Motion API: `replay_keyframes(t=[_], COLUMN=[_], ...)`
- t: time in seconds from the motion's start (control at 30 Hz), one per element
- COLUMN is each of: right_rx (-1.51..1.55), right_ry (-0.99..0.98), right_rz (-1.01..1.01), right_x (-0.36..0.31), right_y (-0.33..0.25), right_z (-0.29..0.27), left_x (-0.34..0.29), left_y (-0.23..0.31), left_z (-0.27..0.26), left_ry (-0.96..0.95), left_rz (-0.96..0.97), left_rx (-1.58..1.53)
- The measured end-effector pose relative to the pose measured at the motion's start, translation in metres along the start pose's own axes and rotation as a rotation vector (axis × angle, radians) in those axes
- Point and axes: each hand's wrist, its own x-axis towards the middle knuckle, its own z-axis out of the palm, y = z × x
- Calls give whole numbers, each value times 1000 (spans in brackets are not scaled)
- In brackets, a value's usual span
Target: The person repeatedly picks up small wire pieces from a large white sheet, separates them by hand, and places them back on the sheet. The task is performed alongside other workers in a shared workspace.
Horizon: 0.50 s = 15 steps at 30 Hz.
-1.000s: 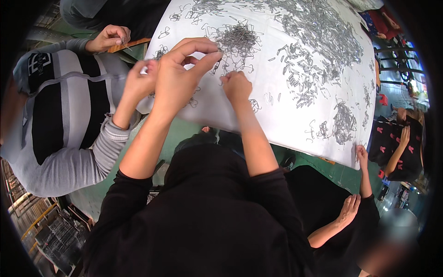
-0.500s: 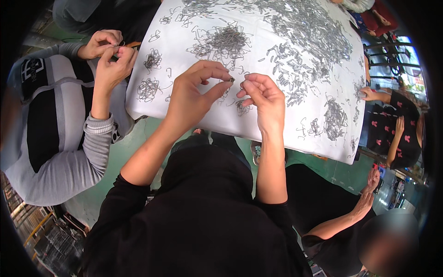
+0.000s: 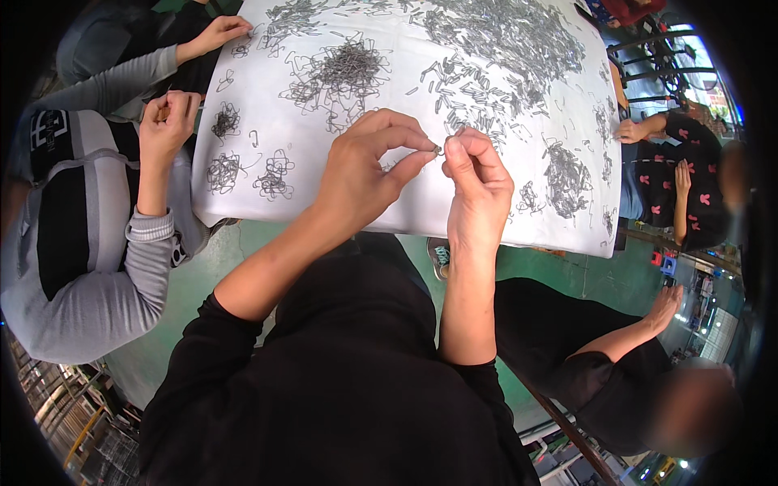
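Over the near part of the white-covered table, my left hand point(image 3: 374, 166) pinches a small dark metal piece point(image 3: 438, 151) between thumb and forefinger. My right hand point(image 3: 478, 174) meets it from the other side, thumb and fingers pressed together at the piece. The piece is too small to make out its exact shape. Just beyond my left hand lies a tangled heap of bent wire pieces point(image 3: 350, 69). Farther right, a broad scatter of short dark metal pieces point(image 3: 519, 57) spreads over the white sheet point(image 3: 405, 105).
At the left, a co-worker in a grey and black top point(image 3: 97, 211) reaches over the table edge. Another person point(image 3: 567, 348) in black is at the lower right. A person's hand point(image 3: 630, 131) rests at the right edge. Small wire piles point(image 3: 275, 178) lie near the left corner.
My right fingers have closed in and met my left fingertips at the small piece. The view has shifted, and the left co-worker's hands have parted, one now reaching onto the table.
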Motion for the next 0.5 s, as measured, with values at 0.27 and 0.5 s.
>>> replay_keyframes(t=[0.27, 0.5], right_rx=[11, -113], right_ry=[80, 134], right_rz=[-323, -394], right_x=[-16, -50], right_y=[-11, -30], right_z=[-33, -71], left_x=[9, 33], left_y=[-40, -160], left_z=[35, 98], left_ry=[-38, -508], left_rz=[98, 193], left_rx=[-127, 282])
